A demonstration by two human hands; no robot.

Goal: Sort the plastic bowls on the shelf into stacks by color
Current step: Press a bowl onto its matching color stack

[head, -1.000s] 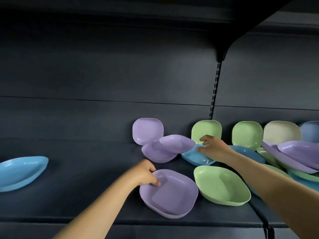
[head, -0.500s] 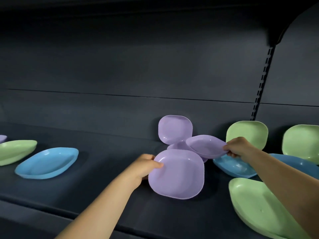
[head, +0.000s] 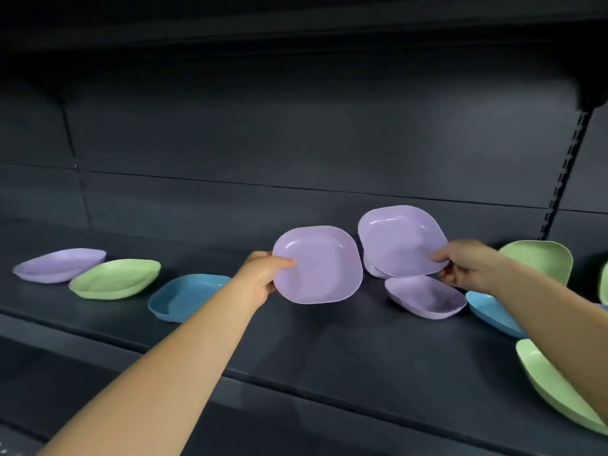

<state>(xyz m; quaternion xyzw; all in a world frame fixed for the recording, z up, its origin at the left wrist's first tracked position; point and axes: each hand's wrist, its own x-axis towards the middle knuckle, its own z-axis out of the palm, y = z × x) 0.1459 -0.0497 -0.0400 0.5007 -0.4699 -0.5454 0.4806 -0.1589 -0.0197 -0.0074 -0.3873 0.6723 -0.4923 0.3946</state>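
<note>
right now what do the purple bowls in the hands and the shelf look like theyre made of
Left purple bowl, in the left hand, and right purple bowl, in the right hand: probably plastic, satin finish, judging by thin rims, even pastel colour and soft highlights along the inner edges.
Shelf: likely painted metal, matte dark grey; the flat panels and slotted upright suggest it, but the look leaves it open.

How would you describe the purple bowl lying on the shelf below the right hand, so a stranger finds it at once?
Start at the dark shelf and find the right hand holding up a purple bowl. Just below lies the purple bowl on the shelf, beside a blue bowl. It alone among the central purple bowls lies flat, unheld.
</note>
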